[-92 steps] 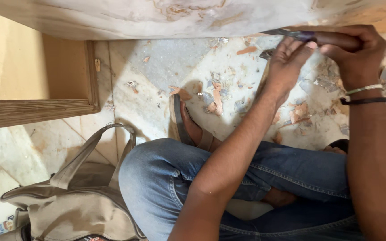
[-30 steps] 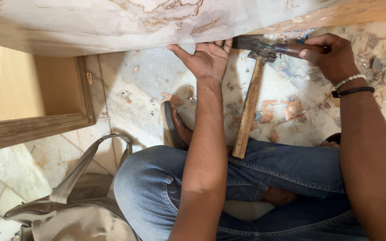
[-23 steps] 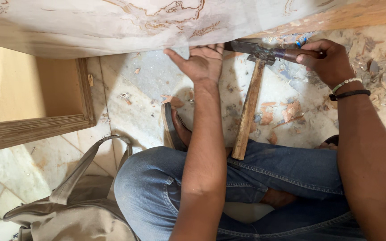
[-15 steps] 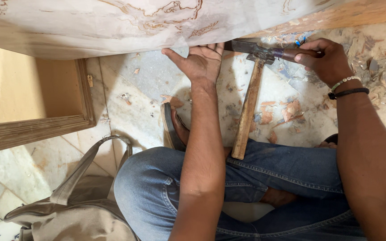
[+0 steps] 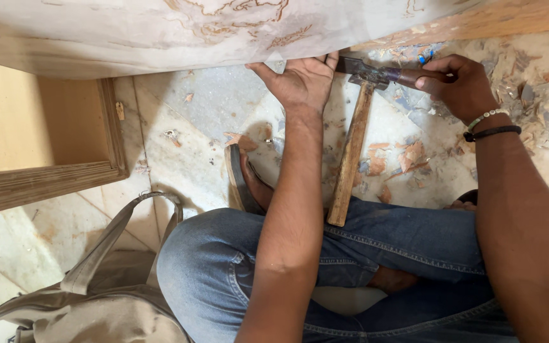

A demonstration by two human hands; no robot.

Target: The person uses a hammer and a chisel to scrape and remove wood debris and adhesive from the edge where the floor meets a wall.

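Wooden-handled hammer [image 5: 352,159] hangs head-up, its head pinched in your right hand [image 5: 459,86] | your left hand [image 5: 302,81], fingers spread, presses flat on the pale laminate sheet [image 5: 192,28] | handle end rests on your jeans [image 5: 376,254] | canvas bag [image 5: 103,298] at left.

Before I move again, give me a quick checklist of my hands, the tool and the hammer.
1. Left hand flat against the lower edge of the panel: ok.
2. Right hand closed around the dark tool held along that edge: ok.
3. Left fingers away from the tool's front end: not ok, they sit right beside it.
4. Tool's tip seated under the peeling sheet: cannot tell, the tip is hidden.
5. Hammer within reach: ok, head up by the tool, wooden handle resting on the jeans.
6. Floor free of chips: not ok, flakes lie around.
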